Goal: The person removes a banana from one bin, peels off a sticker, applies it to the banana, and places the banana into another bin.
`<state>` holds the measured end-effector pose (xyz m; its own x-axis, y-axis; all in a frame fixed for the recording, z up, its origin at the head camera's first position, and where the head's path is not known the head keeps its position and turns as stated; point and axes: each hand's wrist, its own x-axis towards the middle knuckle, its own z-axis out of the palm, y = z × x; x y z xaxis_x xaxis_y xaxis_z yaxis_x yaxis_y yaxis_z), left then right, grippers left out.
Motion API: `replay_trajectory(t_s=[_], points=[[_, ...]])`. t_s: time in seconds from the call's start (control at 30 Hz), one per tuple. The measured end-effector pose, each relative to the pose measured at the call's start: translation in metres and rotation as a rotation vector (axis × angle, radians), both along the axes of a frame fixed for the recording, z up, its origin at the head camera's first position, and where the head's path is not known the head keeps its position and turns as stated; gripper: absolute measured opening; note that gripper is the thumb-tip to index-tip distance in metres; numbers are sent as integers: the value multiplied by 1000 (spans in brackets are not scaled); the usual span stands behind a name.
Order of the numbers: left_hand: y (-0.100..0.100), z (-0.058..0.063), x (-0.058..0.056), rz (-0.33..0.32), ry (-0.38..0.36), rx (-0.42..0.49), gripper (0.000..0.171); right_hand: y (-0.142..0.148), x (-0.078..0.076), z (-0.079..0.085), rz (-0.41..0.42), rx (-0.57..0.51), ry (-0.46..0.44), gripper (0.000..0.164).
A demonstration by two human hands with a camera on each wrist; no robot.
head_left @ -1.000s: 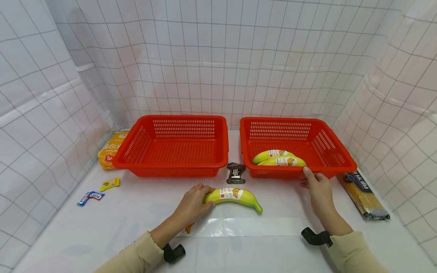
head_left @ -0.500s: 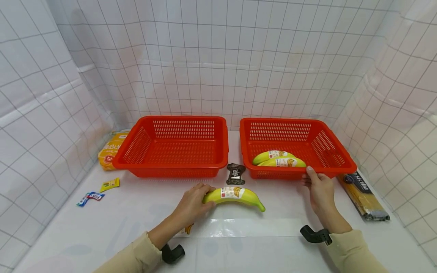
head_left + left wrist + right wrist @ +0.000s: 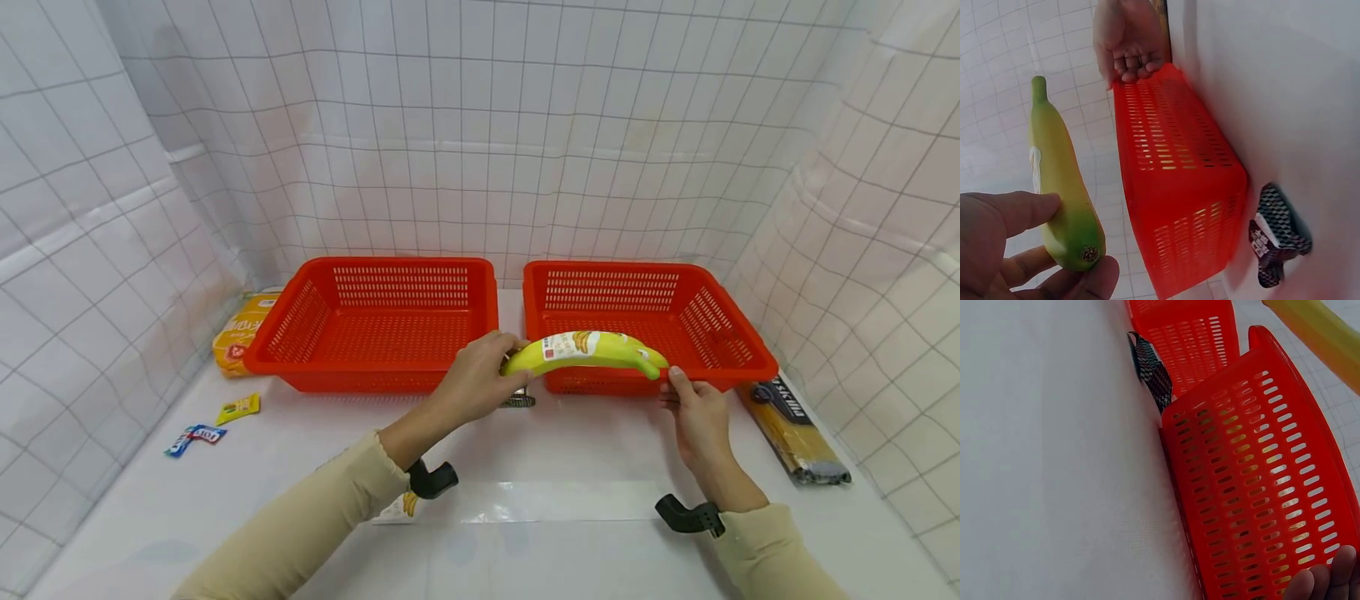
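Note:
My left hand point(image 3: 480, 379) grips one end of a yellow-green banana point(image 3: 581, 348) with a white label, raised over the front rim of the right red basket point(image 3: 738, 333). In the left wrist view, the thumb and fingers hold the banana's point(image 3: 1066, 169) blunt end, its stem pointing away. My right hand point(image 3: 701, 421) holds that basket's front rim, thumb on top and fingers curled against the outer wall. Yellow shows through the slots of the basket point(image 3: 1254, 481) in the right wrist view. The raised banana largely hides whatever lies behind it in the basket.
The left red basket point(image 3: 405, 329) stands alongside. A dark-wrapped snack point(image 3: 1279, 234) lies between the baskets. Pasta point(image 3: 798, 433) is at right; an orange packet point(image 3: 243, 333), a yellow sachet point(image 3: 240, 407) and small blue-red wrappers point(image 3: 197, 435) are at left. Gridded sheeting encloses the table.
My left hand has lifted the banana off the table and carried it forward and right to the right basket's rim. My right hand stays at the rim.

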<state>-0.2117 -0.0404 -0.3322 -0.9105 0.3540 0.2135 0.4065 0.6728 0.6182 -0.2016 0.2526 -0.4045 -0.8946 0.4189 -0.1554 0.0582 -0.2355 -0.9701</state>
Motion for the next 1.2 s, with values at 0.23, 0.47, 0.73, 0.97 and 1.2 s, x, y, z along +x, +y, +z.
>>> replay_trajectory(t_s=[0.23,0.47,0.73,0.97,1.2], points=[[37,5,-41,34,-36,-26,35,0,-1,-1,-11,10,-36,39],[70,1,-71,69,-31,-117,39,1,-1,-3,-11,28,-33,43],[94,-9,-87,61,-29,-219,36,1,-1,-4,-23,46,-32,38],[103,-18,-91,33,3,-354,24,2,-1,-3,5,54,-23,35],[107,-21,-92,20,50,-504,29,3,0,-4,2,63,-13,38]])
